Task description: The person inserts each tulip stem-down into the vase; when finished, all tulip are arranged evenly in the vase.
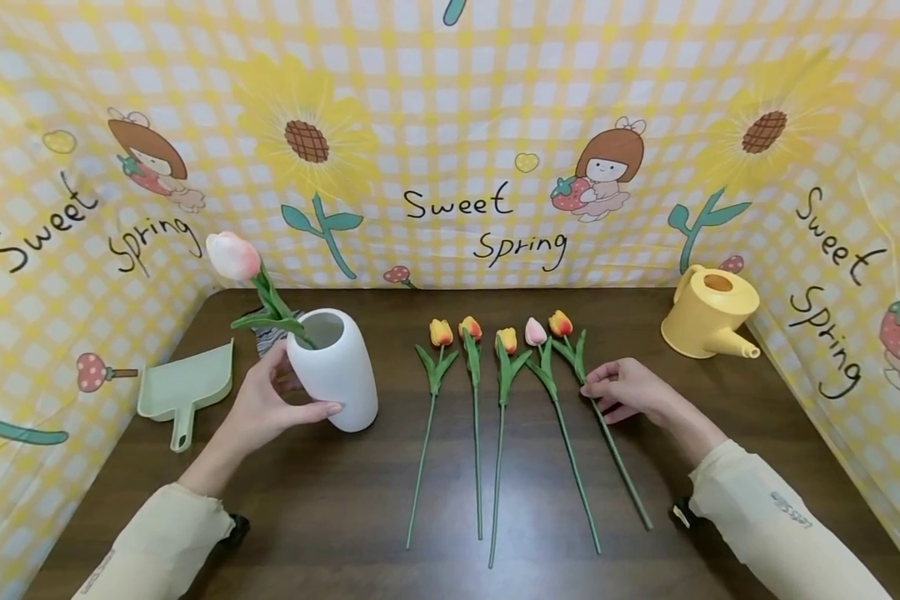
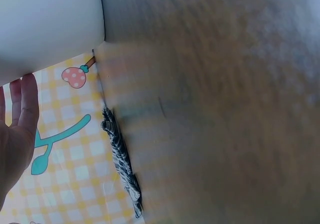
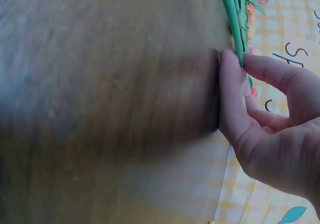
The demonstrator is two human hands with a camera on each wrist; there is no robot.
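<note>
My left hand [image 1: 258, 404] grips the white vase [image 1: 348, 367], thumb across its front and fingers behind. A pink-and-white tulip [image 1: 234, 257] leans out of the vase's mouth to the left. In the left wrist view the vase [image 2: 47, 26] shows its smooth side against the fingers. My right hand [image 1: 633, 390] pinches the stem of the rightmost red-yellow tulip [image 1: 561, 323], just below its leaves. The right wrist view shows that green stem [image 3: 232, 19] between thumb and fingertips, low by the table. Left of it lie a pink tulip [image 1: 536, 332] and several yellow-orange tulips [image 1: 506, 340].
A pale green dustpan [image 1: 187, 383] lies at the left. Behind the vase is a black-and-white striped cloth [image 1: 270, 340], partly hidden. The yellow watering can [image 1: 708, 312] stands back right on the brown table [image 1: 330, 517]. Checked fabric [image 1: 450, 108] walls the table's back and sides.
</note>
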